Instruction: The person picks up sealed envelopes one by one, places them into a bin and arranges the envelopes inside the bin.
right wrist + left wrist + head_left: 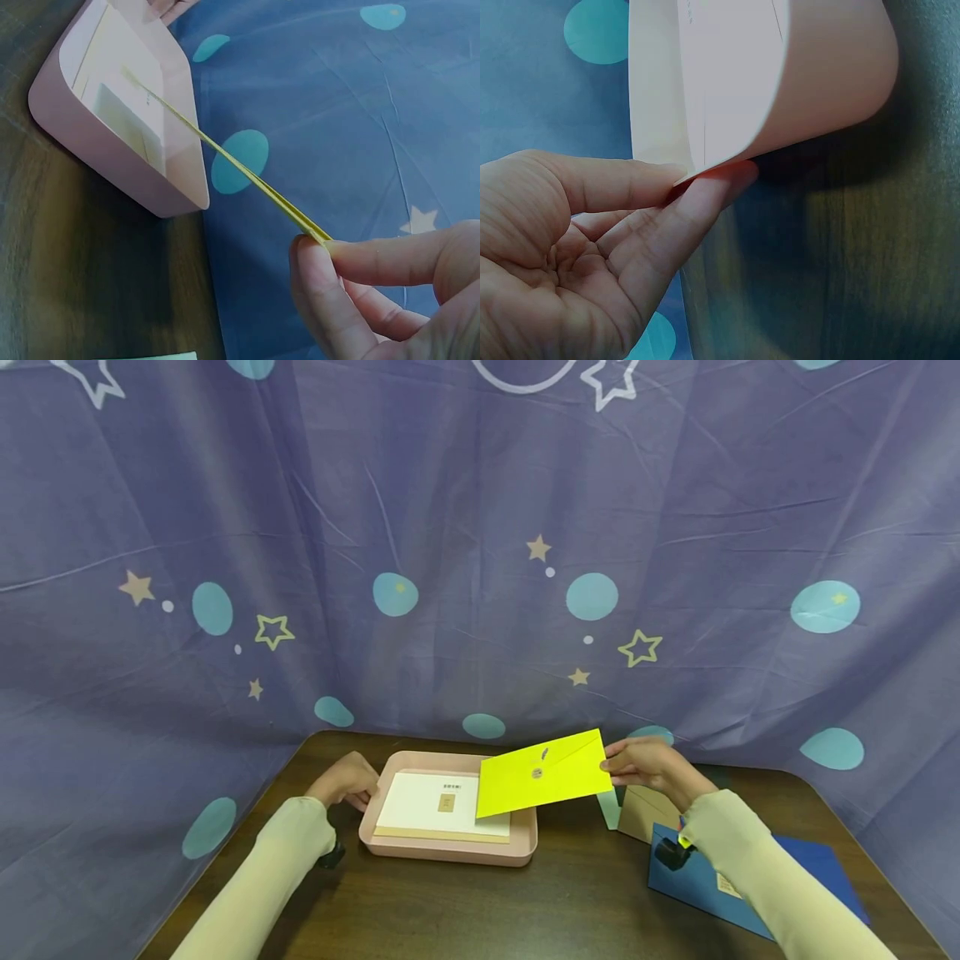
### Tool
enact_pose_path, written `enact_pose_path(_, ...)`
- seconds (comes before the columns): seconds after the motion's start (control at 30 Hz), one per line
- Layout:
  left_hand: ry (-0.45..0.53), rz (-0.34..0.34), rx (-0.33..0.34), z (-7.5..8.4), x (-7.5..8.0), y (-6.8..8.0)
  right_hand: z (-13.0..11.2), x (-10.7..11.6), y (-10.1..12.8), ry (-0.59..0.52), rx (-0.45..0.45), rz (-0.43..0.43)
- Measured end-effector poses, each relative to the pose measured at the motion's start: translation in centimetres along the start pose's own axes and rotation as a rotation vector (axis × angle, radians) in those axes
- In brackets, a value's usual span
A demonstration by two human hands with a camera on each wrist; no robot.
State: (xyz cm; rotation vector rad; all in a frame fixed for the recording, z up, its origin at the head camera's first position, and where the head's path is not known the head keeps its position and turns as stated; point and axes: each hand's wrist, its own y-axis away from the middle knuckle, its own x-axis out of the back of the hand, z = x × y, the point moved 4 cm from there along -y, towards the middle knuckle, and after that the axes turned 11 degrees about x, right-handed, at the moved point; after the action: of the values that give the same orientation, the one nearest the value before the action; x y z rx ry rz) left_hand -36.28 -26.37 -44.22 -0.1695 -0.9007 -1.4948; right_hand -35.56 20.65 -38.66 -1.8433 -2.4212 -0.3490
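A bright yellow envelope [540, 775] is pinched at its right edge between the thumb and fingers of my right hand [651, 767]. It slants over the right part of a pink tray [450, 852], and the right wrist view shows the envelope [255, 182] edge-on. Inside the tray lies a white envelope [420, 802] with a small tan label, on top of a tan one [442, 836] whose front edge shows. My left hand [349, 781] grips the tray's left rim, thumb on the inner side and fingers beneath, as the left wrist view shows.
On the right of the brown table [465, 910] lie a tan envelope [645, 814], a pale green one [609, 810] and blue ones [693, 885], partly under my right forearm. A purple curtain [480, 568] with stars and blue dots hangs behind the table.
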Motion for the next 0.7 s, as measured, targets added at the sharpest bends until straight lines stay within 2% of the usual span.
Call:
enact_pose_path(0.33, 0.010, -0.001, 0.004, 0.0, -0.2, 0.3, 0.3, -1.5, -0.3, -0.021, -0.001, 0.019)
enact_pose_path(0.7, 0.000, -0.011, 0.003, 0.1, -0.1, 0.2, 0.2, -2.7, -0.3, 0.008, -0.011, 0.039)
